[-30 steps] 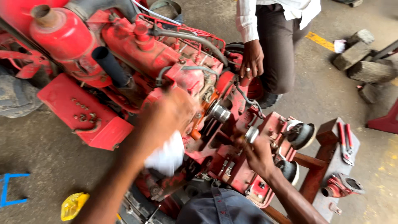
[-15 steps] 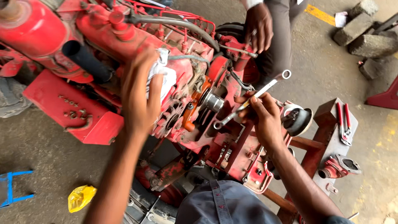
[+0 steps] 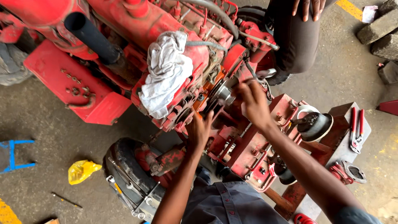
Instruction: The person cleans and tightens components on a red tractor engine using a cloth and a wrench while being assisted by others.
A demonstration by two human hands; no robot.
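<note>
Grey concrete floor [image 3: 49, 124], stained and dusty, is spreading under everything, with a yellow painted stripe [image 3: 350, 9] running across its top right corner and grey stone blocks [image 3: 379, 27] sitting beside that stripe. A big red engine [image 3: 137, 25] is filling the upper half of the view, its black pipe [image 3: 93, 37] sticking out toward the left. A white rag [image 3: 166, 74] is lying draped over the engine's side. Another person in dark trousers [image 3: 296, 37] is standing at the top right, one hand [image 3: 309, 6] hanging at the thigh. A wooden stand [image 3: 344, 137] at the right is carrying red-handled pliers [image 3: 356, 128] and a metal gasket plate [image 3: 352, 172]. A crumpled yellow plastic bag [image 3: 83, 171] is lying on the floor at the lower left, near a blue metal frame [image 3: 14, 154].

The left hand [image 3: 200, 129] is reaching up with fingers spread wide, holding nothing, just below the round metal pulley [image 3: 223, 94] on the engine's end. The right hand [image 3: 253, 103] is hovering just right of the pulley, fingers loosely curled and apparently empty, though I cannot tell whether the fingertips are touching it.
</note>
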